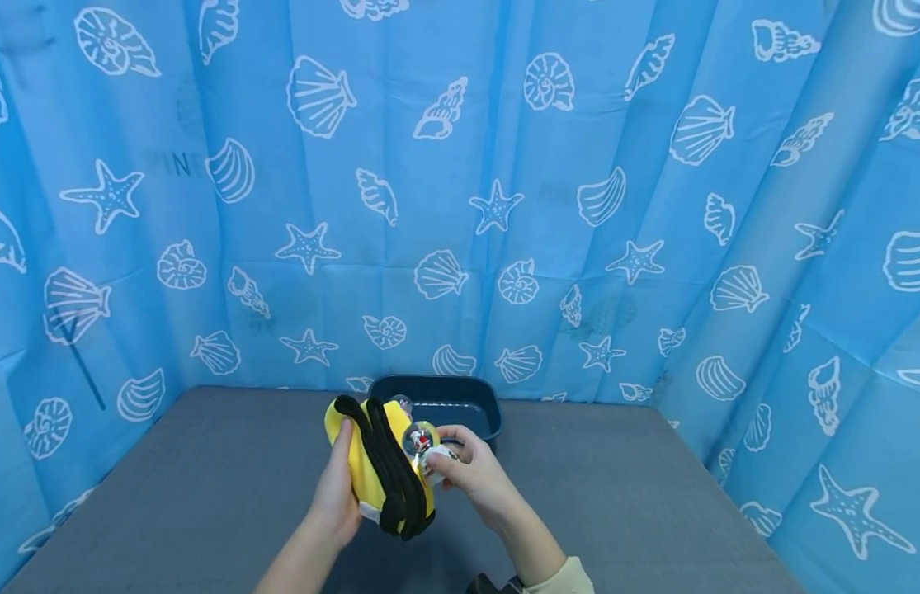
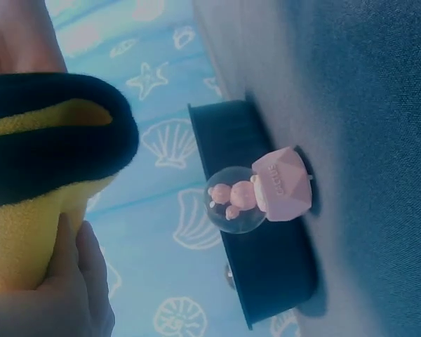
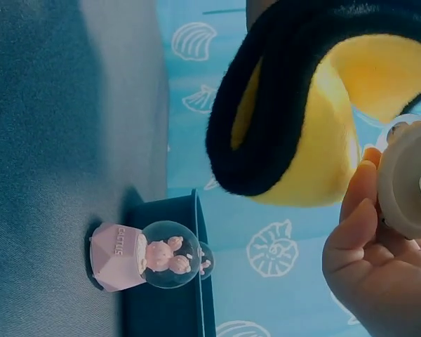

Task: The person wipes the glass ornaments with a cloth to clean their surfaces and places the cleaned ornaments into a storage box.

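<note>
My left hand [image 1: 337, 499] grips a folded, fuzzy yellow cloth [image 1: 365, 466] with thick black edging, thumb on its near face. A small white tag shows at its lower corner. My right hand [image 1: 478, 474] pinches a small snow globe [image 1: 419, 438] by its pale base, holding it tilted against the right side of the cloth. A tiny figure with red on it shows inside the clear ball. From the right wrist view, the hollow underside of the base [image 3: 407, 179] faces the camera, fingers around its edge.
A pink snow globe [image 2: 286, 186] marked CACTUS stands upright on the grey table [image 1: 615, 495], in front of a dark blue bin [image 1: 491, 425]. Another clear ball [image 3: 207, 260] shows at the bin's rim. A blue shell-print curtain [image 1: 445, 231] hangs behind.
</note>
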`<act>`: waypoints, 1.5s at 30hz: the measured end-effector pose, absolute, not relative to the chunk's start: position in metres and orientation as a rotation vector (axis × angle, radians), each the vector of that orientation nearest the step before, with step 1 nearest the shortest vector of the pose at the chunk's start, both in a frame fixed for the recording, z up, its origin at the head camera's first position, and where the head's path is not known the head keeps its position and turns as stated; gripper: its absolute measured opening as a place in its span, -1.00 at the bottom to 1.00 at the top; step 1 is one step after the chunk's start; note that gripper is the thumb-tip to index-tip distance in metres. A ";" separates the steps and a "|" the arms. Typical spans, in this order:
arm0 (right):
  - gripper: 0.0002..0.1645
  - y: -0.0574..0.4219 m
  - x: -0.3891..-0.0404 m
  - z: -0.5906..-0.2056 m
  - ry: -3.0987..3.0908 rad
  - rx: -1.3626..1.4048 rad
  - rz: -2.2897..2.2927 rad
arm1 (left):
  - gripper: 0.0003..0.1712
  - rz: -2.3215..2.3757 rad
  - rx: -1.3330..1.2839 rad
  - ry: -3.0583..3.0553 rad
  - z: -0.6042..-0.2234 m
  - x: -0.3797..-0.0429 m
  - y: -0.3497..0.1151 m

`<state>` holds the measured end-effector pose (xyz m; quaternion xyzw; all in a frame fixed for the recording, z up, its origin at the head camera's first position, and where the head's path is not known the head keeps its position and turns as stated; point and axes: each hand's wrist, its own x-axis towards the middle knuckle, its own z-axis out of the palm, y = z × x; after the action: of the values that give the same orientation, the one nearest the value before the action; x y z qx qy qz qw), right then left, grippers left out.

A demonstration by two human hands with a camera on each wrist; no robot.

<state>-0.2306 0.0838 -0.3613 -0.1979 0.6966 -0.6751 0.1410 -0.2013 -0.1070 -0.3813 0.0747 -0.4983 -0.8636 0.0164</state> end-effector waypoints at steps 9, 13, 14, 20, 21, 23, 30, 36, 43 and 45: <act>-0.50 0.077 -0.228 -0.365 2.062 -0.722 -1.861 | -0.16 -2.511 0.063 -1.867 -0.379 -0.197 -0.098; -0.50 0.073 -0.225 -0.367 2.141 -0.773 -1.792 | -0.27 -2.358 0.031 -2.011 -0.381 -0.194 -0.088; -0.50 0.072 -0.224 -0.367 2.160 -0.773 -1.785 | -0.25 -2.328 0.032 -2.025 -0.382 -0.194 -0.086; -0.48 0.067 -0.221 -0.370 2.217 -0.786 -1.772 | -0.21 -2.262 0.107 -1.948 -0.386 -0.194 -0.077; -0.48 0.067 -0.220 -0.370 2.214 -0.786 -1.778 | -0.22 -2.263 0.118 -1.912 -0.386 -0.193 -0.075; -0.49 0.064 -0.218 -0.369 2.202 -0.773 -1.800 | -0.26 -2.267 0.136 -1.833 -0.385 -0.192 -0.072; -0.51 0.051 -0.208 -0.368 2.124 -0.568 -1.983 | -0.35 -2.261 0.273 -1.678 -0.383 -0.191 -0.067; -0.52 0.042 -0.206 -0.371 2.002 -0.461 -2.053 | -0.36 -2.295 0.342 -1.562 -0.385 -0.193 -0.070; -0.64 0.035 -0.207 -0.375 1.993 -0.580 -2.078 | -0.35 -2.336 0.319 -1.461 -0.381 -0.193 -0.076; -0.66 0.034 -0.207 -0.374 1.975 -0.602 -2.094 | -0.32 -2.347 0.334 -1.462 -0.380 -0.193 -0.077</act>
<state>-0.2073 0.0342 -0.3744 -0.2035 0.6684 -0.7084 0.1003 -0.1927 -0.0774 -0.3798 0.1179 -0.5165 -0.8294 0.1773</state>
